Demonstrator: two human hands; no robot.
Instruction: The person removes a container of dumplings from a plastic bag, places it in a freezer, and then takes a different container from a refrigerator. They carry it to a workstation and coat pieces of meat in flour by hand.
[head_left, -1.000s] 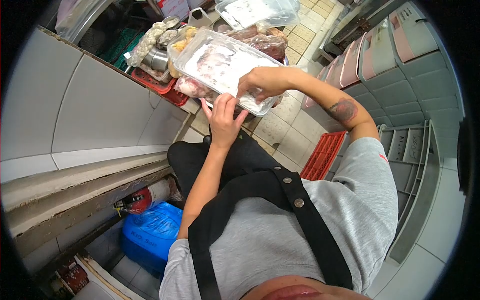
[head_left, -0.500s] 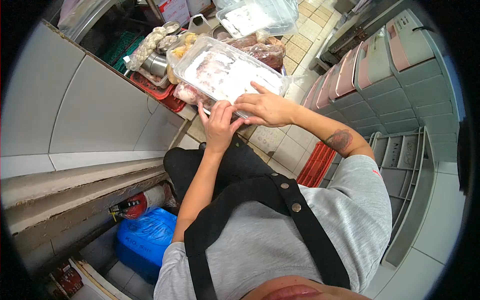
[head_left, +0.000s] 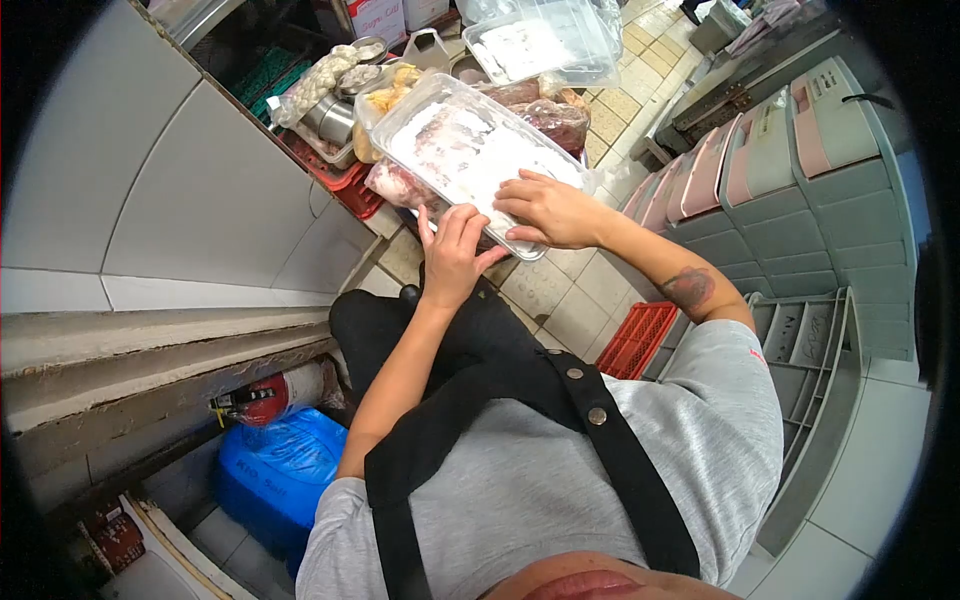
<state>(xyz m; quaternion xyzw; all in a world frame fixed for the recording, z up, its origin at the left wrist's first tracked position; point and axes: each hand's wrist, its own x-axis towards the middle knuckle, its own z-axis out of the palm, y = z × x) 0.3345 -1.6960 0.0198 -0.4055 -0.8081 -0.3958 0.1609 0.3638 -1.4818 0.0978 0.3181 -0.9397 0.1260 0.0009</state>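
Note:
A clear rectangular plastic tub (head_left: 415, 173) lies tilted in front of me, with white powdery stuff and pinkish patches, apparently meat, inside. My left hand (head_left: 456, 258) holds the tub's near long rim, fingertips at the edge and thumb pointing right along the side. Over the tub's near right end is my right hand (head_left: 557, 212), its fingers stretched out and lying on the white layer. What the tub rests on is mostly hidden. Bagged pink meat (head_left: 397, 186) shows beneath its left side.
Behind the tub are bagged dark meat (head_left: 552, 122), a metal pot (head_left: 332, 118) and another clear tub (head_left: 572, 62). Grey-pink drawers (head_left: 785, 150) line the right. A red crate (head_left: 637, 340) stands on the tiled floor, and a blue jerrycan (head_left: 270, 470) is low on the left.
My right hand has shifted from the near rim onto the white contents. My left hand stays at the rim, its fingers apart from the right hand. The whole view has tilted slightly.

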